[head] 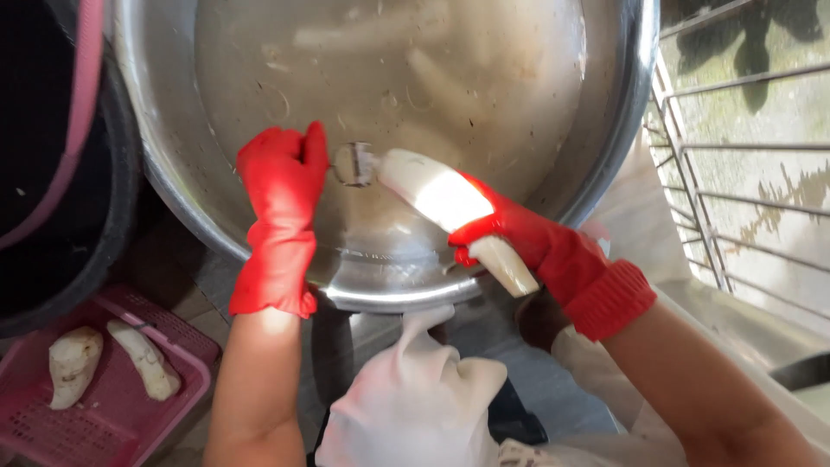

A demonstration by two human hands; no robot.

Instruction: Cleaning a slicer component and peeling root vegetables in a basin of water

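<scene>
Peeled white root (445,201), long and tapering, is held over the near rim of a large steel basin (173,164), its blunt end pointing toward the left hand and its narrow end projecting below the right palm. Right hand (519,238), in a red rubber glove, is clamped around the root's middle, fingers wrapped fully over it. Left hand (281,173), likewise gloved in red, is closed in a fist on a small metal peeler (356,163), whose blade head just meets the root's blunt tip. The two hands stand near each other, joined only through tool and root. The basin holds cloudy water with more pale roots (432,73) dimly visible beneath the surface. Left of the basin sits a dark tub (78,251); below it, a pink slotted tray (130,406) carries two root pieces (112,363). A metal railing (718,173) bounds the right side. Open room lies above the water; the basin rim lies directly beneath both wrists.
</scene>
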